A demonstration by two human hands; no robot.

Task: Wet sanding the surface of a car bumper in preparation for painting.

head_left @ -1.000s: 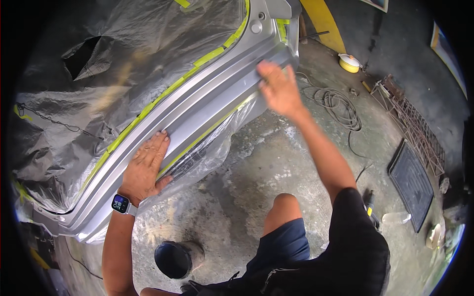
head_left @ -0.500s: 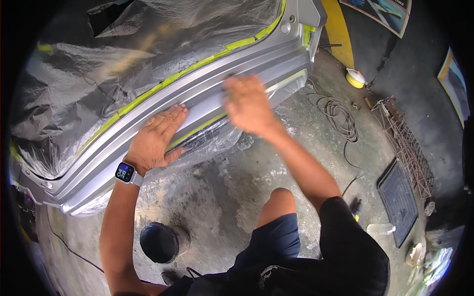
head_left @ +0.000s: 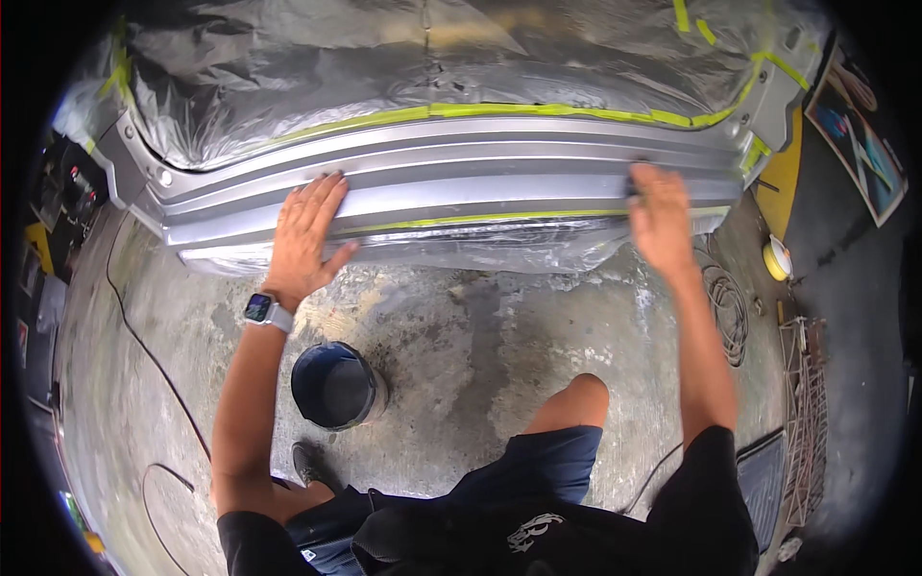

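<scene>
A silver, ribbed car body panel point(head_left: 461, 192) runs from left to right in front of me. Flat on its left half, fingers stretched, rests my left hand point(head_left: 305, 240), with a watch point(head_left: 259, 307) on its wrist. My right hand point(head_left: 663, 216), slightly blurred, presses on the right part of the panel. Its fingers are closed over a small dark pad point(head_left: 635, 179), of which only the left edge shows. Yellow-green masking tape point(head_left: 461, 109) borders the panel above, holding plastic film point(head_left: 288, 86). Another tape strip point(head_left: 480, 219) and more film point(head_left: 499, 248) line the lower edge.
A dark bucket point(head_left: 336, 386) stands on the concrete floor point(head_left: 461, 355) below my left hand. Coiled cable point(head_left: 727, 312), a wire rack point(head_left: 805, 422) and a dark flat tray point(head_left: 762, 490) lie at right. Another cable point(head_left: 144, 341) crosses the floor at left.
My right hand has moved right along the panel, away from my left hand. My left hand stays flat on the panel. The view has turned, so the panel now lies level across it.
</scene>
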